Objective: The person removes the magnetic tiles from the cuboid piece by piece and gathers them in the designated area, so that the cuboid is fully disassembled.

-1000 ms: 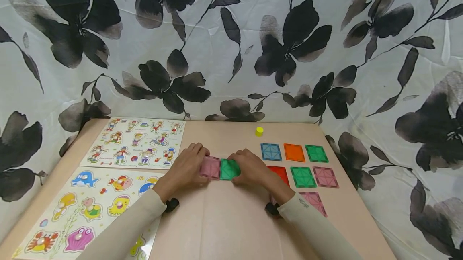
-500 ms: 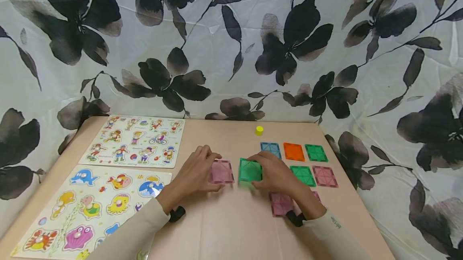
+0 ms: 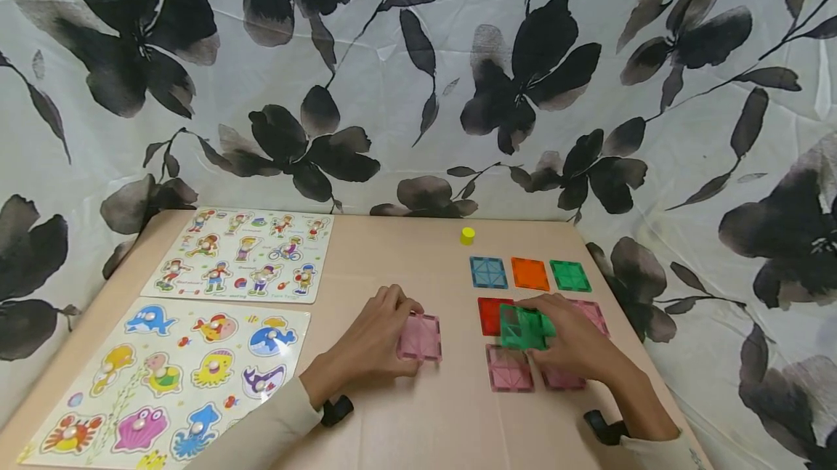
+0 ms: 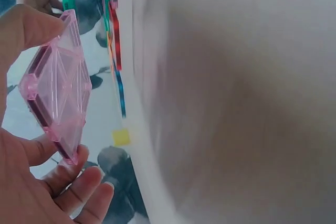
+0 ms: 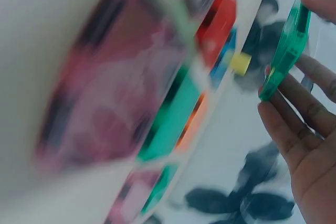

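Note:
In the head view my left hand (image 3: 375,335) pinches a pink translucent square magnetic tile (image 3: 421,337) by its left side, above the middle of the table. The left wrist view shows this pink tile (image 4: 60,85) edge-on, between the thumb and fingertips. Farther right, my right hand (image 3: 578,339) holds a green magnetic tile (image 3: 513,326) over the laid-out tiles. Thumb and fingers grip that green tile (image 5: 287,45) at its edges in the right wrist view, raised off the table. It partly covers a red tile (image 3: 490,316) below.
Rows of flat tiles lie at the right, including blue (image 3: 488,272), orange (image 3: 530,274), green (image 3: 570,276) and pink (image 3: 509,370) ones. A yellow cylinder (image 3: 467,236) stands near the back edge. Two picture puzzle boards, sports (image 3: 196,288) and sea animals (image 3: 140,346), occupy the left.
The pink and green tiles, side by side at first, have come apart. My right hand has carried the green one right, over the rows; my left has shifted slightly right and nearer with the pink one.

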The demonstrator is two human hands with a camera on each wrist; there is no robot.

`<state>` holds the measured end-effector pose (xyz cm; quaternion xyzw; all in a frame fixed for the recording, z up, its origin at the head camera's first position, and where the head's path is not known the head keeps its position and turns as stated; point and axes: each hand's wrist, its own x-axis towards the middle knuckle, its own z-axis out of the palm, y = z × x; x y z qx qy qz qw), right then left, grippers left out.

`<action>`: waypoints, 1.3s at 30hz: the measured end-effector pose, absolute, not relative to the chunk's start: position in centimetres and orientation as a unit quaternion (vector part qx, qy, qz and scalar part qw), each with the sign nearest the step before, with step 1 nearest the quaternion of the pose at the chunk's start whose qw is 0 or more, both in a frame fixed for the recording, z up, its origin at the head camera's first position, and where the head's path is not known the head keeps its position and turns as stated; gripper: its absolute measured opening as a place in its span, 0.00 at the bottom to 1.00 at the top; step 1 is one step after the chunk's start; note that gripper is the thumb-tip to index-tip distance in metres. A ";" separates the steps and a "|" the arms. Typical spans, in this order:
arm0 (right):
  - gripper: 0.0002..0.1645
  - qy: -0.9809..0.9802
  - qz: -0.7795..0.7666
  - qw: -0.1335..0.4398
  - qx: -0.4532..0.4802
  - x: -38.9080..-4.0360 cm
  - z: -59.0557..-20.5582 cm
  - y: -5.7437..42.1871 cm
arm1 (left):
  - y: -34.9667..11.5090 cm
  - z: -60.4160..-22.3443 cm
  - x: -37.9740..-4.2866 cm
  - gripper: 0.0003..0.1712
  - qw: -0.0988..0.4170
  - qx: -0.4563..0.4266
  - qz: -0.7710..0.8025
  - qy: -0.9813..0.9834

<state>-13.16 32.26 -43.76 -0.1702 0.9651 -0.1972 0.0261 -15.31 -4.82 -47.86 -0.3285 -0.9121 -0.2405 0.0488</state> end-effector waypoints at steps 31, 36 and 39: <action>0.51 0.982 -0.159 0.062 -0.076 -8.8 -47.6 46.2 | -2.2 -49.7 -13.1 0.41 0.000 -0.347 -0.194 -0.918; 0.53 0.986 -0.132 0.073 -0.072 -9.0 -47.6 46.0 | -1.9 -49.6 -13.1 0.43 0.003 -0.343 -0.170 -0.924; 0.53 0.987 -0.120 0.073 -0.079 -9.1 -47.6 45.7 | -1.8 -49.6 -13.2 0.43 0.001 -0.343 -0.165 -0.925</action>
